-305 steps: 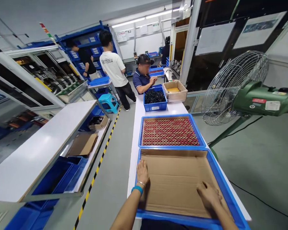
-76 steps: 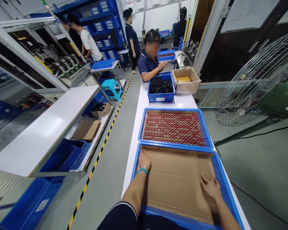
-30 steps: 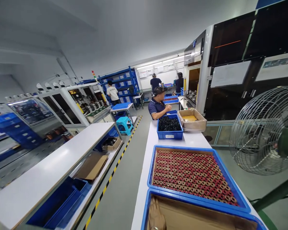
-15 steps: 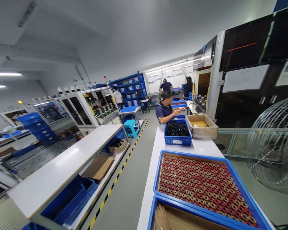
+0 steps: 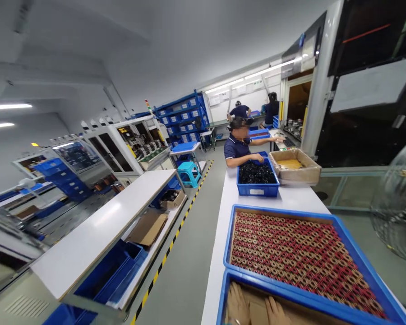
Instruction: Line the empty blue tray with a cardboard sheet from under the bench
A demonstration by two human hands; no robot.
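My left hand [image 5: 237, 303] lies flat on the brown cardboard liner [image 5: 257, 311] in the near blue tray [image 5: 274, 285] at the bottom edge of the view, fingers stretched out. My right hand [image 5: 275, 312] rests just to its right on the same cardboard, fingers also extended and holding nothing. Only the fingers and part of each hand show; the wrists are cut off. Beyond it stands a second blue tray [image 5: 350, 243] packed with rows of small red and gold rings [image 5: 291, 253].
Farther along the white table [image 5: 223, 216] are a blue bin of black parts [image 5: 257, 178] and a cardboard box [image 5: 294, 166], where a seated person [image 5: 240, 146] works. A white bench [image 5: 101, 225] lies left across a taped aisle. A fan cage [image 5: 397, 203] stands right.
The view has tilted up from the tray to the room. My right hand has slid left across the cardboard and now sits close beside my left hand.
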